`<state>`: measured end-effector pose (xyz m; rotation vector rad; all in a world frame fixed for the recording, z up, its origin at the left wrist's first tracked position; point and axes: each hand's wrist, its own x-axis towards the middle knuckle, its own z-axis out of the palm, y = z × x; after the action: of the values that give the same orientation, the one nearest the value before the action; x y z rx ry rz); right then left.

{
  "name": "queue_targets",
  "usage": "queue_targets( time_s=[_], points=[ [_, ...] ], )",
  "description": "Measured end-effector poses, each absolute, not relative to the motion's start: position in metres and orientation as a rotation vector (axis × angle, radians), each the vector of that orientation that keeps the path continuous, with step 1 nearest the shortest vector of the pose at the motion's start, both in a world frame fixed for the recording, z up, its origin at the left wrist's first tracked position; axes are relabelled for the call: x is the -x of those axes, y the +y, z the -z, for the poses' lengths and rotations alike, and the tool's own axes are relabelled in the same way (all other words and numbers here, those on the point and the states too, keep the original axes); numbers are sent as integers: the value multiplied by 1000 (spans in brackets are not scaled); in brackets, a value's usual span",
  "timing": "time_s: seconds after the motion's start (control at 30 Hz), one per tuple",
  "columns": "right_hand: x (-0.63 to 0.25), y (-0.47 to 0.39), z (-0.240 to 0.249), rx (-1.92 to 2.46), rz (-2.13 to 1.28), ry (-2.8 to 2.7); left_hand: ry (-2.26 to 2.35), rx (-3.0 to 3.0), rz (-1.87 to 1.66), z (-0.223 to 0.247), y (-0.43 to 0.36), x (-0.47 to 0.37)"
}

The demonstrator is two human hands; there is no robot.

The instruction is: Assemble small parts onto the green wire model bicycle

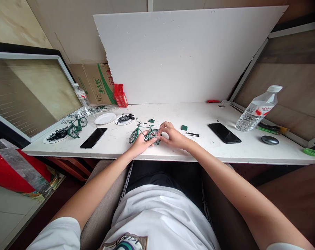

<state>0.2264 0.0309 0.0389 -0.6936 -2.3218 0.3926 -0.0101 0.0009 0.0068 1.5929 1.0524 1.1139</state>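
A small green model bicycle [138, 131] stands near the front edge of the white table, its handlebar to the left. My left hand [141, 143] is closed around the lower frame near the rear wheel. At that rear wheel, the fingers of my right hand [170, 134] are pinched together; whether they grip the wheel or a tiny part there, I cannot make out. Just right of my right hand lie a green flat piece [184, 127] and a thin black strip [192, 134]. Another green piece [151, 121] rests behind the bicycle.
To the left are a second model bicycle [76, 127], a phone [94, 138], a white plate [105, 118] and a plate of black parts [124, 119]. On the right stand a black phone [224, 133], a water bottle [259, 109] and a dark mouse-like object [269, 140]. A white board [183, 55] leans behind.
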Motion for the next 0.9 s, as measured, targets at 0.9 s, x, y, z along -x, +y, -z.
queue_targets(
  time_s=[0.9],
  points=[
    [-226,30,-41,718,-594,-2241,934,-1489,-1147,-8,2,11]
  ],
)
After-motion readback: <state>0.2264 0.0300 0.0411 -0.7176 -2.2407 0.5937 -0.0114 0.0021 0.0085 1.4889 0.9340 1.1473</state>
